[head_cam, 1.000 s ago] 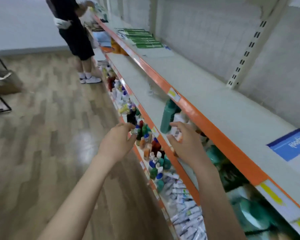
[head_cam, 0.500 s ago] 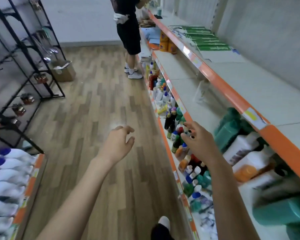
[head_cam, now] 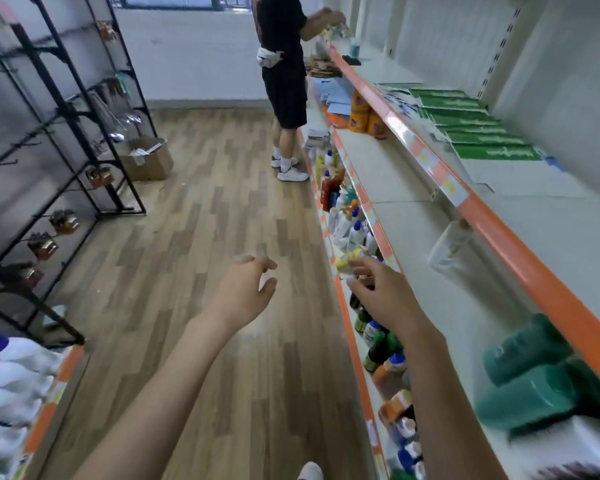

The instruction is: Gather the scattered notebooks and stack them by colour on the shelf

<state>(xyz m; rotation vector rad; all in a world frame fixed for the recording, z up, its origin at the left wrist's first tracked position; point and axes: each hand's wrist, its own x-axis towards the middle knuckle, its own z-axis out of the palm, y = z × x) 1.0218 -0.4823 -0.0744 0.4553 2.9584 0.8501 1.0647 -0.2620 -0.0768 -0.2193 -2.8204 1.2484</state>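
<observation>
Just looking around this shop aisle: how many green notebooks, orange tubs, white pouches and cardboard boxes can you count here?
green notebooks, overlapping on the top shelf: 6
orange tubs, on the middle shelf: 2
white pouch, on the middle shelf: 1
cardboard box, on the floor: 1
Total: 10

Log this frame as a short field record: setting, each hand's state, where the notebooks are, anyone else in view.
setting: shop aisle, wooden floor, orange-edged shelving on the right
left hand: raised over the floor, fingers loosely curled, holds nothing
right hand: held out beside the lower shelf's bottles, nothing in its grip
green notebooks: overlapping row on the top shelf, farther along the aisle
blue notebooks: on the shelf below
other person: standing at the far end of the shelving
</observation>
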